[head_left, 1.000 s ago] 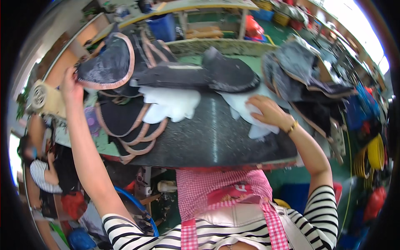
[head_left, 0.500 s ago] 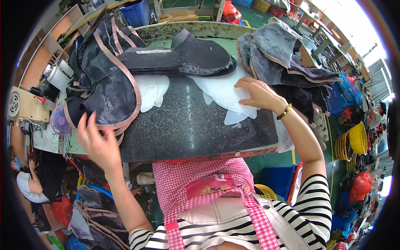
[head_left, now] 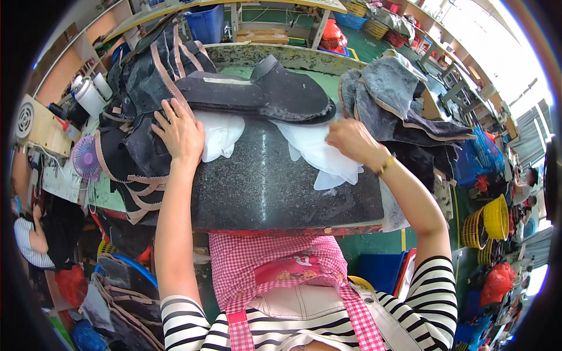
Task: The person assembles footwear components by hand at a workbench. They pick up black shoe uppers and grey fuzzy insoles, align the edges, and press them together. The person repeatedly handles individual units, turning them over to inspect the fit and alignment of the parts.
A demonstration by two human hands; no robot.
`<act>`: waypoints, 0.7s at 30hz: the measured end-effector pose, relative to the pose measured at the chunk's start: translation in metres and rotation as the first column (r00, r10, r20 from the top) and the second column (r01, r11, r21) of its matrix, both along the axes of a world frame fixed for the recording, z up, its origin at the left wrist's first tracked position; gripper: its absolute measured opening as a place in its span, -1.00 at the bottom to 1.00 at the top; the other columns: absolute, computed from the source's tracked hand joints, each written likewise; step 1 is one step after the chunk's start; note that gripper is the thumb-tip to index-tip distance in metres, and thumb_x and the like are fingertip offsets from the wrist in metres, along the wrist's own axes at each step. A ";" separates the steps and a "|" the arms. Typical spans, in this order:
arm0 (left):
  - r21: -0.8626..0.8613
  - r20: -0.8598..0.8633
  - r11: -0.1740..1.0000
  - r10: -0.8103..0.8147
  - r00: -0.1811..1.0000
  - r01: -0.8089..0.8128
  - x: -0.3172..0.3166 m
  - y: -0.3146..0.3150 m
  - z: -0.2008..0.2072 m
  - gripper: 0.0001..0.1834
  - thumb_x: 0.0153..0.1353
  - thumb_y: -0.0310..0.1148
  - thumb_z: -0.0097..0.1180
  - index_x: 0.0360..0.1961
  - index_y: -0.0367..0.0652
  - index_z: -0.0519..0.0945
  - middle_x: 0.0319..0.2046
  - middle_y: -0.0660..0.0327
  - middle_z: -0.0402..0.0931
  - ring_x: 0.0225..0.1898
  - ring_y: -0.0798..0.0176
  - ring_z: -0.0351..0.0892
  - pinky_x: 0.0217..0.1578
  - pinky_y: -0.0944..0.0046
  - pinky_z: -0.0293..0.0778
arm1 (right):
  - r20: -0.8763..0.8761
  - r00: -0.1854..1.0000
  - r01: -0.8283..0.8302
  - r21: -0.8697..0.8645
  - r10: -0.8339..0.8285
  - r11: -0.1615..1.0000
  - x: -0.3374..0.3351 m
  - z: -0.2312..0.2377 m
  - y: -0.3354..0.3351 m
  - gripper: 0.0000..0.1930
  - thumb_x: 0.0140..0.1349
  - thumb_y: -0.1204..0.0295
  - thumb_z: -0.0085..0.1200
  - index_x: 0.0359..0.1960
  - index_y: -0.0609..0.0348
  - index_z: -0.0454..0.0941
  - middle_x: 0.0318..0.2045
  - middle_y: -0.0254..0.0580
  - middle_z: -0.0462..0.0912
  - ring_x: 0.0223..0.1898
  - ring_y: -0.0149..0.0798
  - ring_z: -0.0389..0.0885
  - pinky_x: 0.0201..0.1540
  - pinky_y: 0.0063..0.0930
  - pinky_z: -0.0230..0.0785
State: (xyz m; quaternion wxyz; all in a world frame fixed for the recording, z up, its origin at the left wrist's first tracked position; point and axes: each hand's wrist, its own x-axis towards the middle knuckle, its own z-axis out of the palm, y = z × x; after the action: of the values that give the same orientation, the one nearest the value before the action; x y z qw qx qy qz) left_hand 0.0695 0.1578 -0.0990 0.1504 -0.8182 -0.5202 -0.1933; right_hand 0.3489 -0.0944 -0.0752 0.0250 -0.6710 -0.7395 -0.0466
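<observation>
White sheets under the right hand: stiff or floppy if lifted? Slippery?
The white sheets are probably floppy: their edges curl and overlap unevenly under the right hand. They are likely light, since they look thin. They may slide easily, as the dark stone slab beneath them looks glossy.

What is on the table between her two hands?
In the head view, bare dark speckled slab lies between the left hand and right hand, flanked by white sheets, with a dark slipper sole just behind.
</observation>
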 end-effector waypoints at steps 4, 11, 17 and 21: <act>0.024 0.253 0.977 -0.210 0.944 0.211 -0.029 -0.010 -0.002 -0.39 0.22 -0.40 -0.01 0.25 -0.50 0.20 0.23 -0.24 0.26 0.24 -0.26 0.27 0.24 -0.10 0.18 | 0.139 0.989 -0.086 0.276 0.048 0.957 -0.027 -0.007 -0.050 -0.77 -0.06 0.45 0.11 -0.30 0.14 0.58 -0.46 -0.28 0.47 -0.36 -0.26 0.50 -0.33 -0.37 0.39; -0.213 0.249 0.882 -0.368 0.896 0.421 -0.030 -0.177 -0.017 -0.45 0.21 -0.44 -0.04 0.23 -0.41 0.29 0.22 -0.17 0.29 0.25 -0.22 0.27 0.25 -0.10 0.16 | 0.004 0.986 -0.158 0.353 0.167 0.922 -0.089 0.047 -0.094 -0.74 -0.16 0.46 0.12 -0.34 0.21 0.59 -0.46 -0.29 0.51 -0.48 -0.30 0.50 -0.48 -0.48 0.34; -0.351 0.636 0.514 -0.483 0.602 0.783 -0.060 -0.196 -0.016 -0.02 -0.08 -0.22 0.44 0.32 -0.30 0.17 0.17 -0.07 0.37 0.24 -0.03 0.31 0.29 -0.06 0.08 | -0.700 0.713 0.375 0.334 -0.039 0.865 -0.121 0.050 -0.095 -0.89 0.01 0.70 0.19 -0.41 0.35 0.54 -0.56 -0.21 0.59 -0.55 -0.37 0.59 -0.51 -0.56 0.38; -0.308 0.882 0.127 0.410 0.233 0.943 -0.087 -0.184 0.016 -0.58 0.15 -0.38 0.27 0.01 -0.31 0.49 -0.12 0.18 0.53 -0.11 0.43 0.51 -0.05 0.42 0.39 | -0.995 -0.098 0.335 -0.050 -0.018 0.941 -0.156 0.024 -0.053 -0.86 0.18 0.67 0.12 -0.25 0.37 0.44 -0.35 -0.15 0.63 -0.47 -0.42 0.64 -0.43 -0.65 0.49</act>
State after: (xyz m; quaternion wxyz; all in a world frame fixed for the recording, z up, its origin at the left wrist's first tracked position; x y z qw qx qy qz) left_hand -0.0171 -0.0259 -0.0835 -0.7620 -0.5307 -0.2437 -0.2798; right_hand 0.1934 -0.1476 -0.0513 0.6224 -0.5744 -0.3776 0.3744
